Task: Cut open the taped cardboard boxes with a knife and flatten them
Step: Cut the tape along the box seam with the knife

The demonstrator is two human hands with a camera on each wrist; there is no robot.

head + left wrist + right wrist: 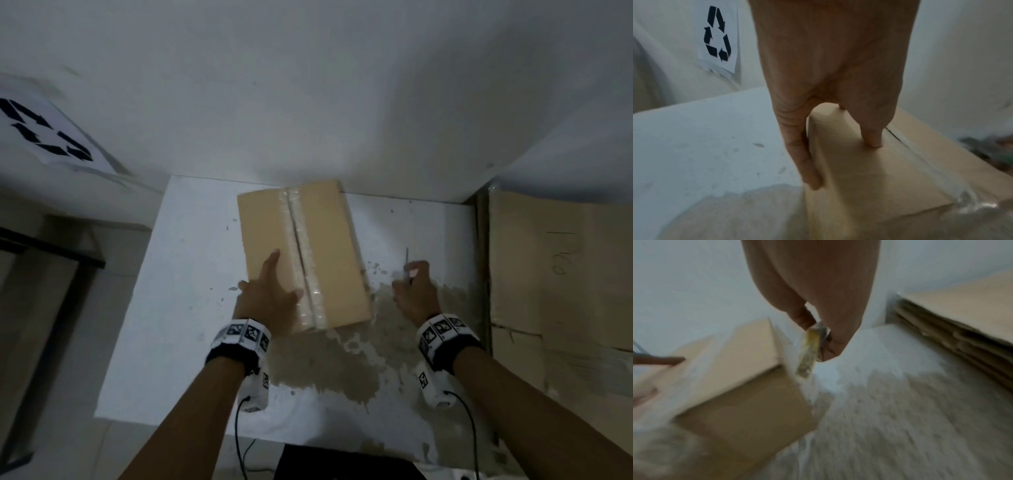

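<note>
One taped box (301, 253) lies on your worktop (178, 274). Your left hand (267, 294) rests flat on it, fingers (872, 138) straight. Your right hand (412, 291), just beside the box, grips one knife (808, 352). Flattened cardboard (555, 274) stands at right.

You have a white paper sheet printed with a black recycling symbol (44, 137) taped to the white wall (308, 85), above the worn white tabletop (178, 291).
</note>
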